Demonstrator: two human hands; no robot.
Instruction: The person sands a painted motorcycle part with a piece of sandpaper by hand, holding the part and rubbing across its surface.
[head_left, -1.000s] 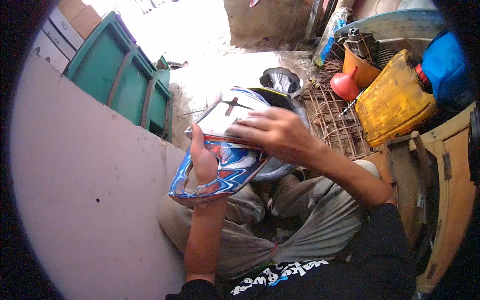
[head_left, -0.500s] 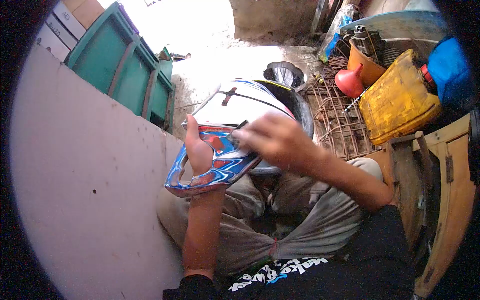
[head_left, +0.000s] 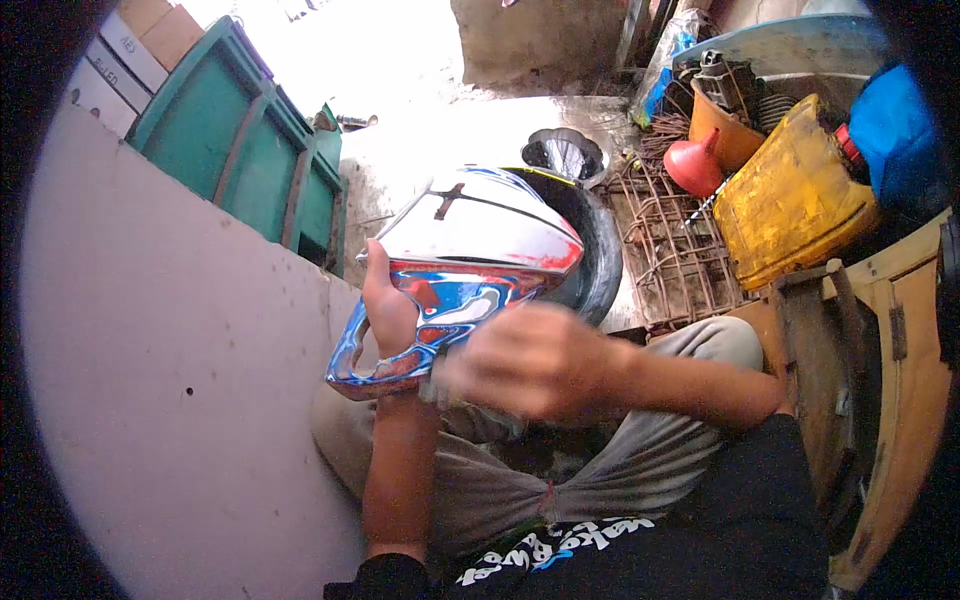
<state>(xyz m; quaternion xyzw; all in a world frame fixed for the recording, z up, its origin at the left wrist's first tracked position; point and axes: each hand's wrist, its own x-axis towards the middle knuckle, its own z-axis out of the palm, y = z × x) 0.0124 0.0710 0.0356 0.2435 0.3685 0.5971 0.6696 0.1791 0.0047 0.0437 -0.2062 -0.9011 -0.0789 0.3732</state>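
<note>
A curved painted panel (head_left: 490, 225), white on its upper part and swirled blue, red and white on its lower part, is tilted in front of me. My left hand (head_left: 392, 315) grips its lower left part, thumb up along the front and wrist passing beneath its lower edge. My right hand (head_left: 530, 360) is at the panel's lower right edge, smeared by motion, its fingers closed. A small greyish piece (head_left: 432, 388) shows at its fingertips, too blurred to name for certain. Behind the panel stands a dark round basin (head_left: 603, 265).
A pale wall or board (head_left: 190, 330) rises close on my left, with a green cabinet (head_left: 230, 130) beyond. To the right are a rusty wire grid (head_left: 675, 250), a red funnel (head_left: 695, 165), a yellow jerrycan (head_left: 795, 200) and a wooden cabinet (head_left: 915, 360). A black flower-shaped dish (head_left: 565, 155) lies ahead.
My right hand has moved down and left across the panel, from its blue middle to its lower edge. The left hand keeps its hold, with the panel barely shifted.
</note>
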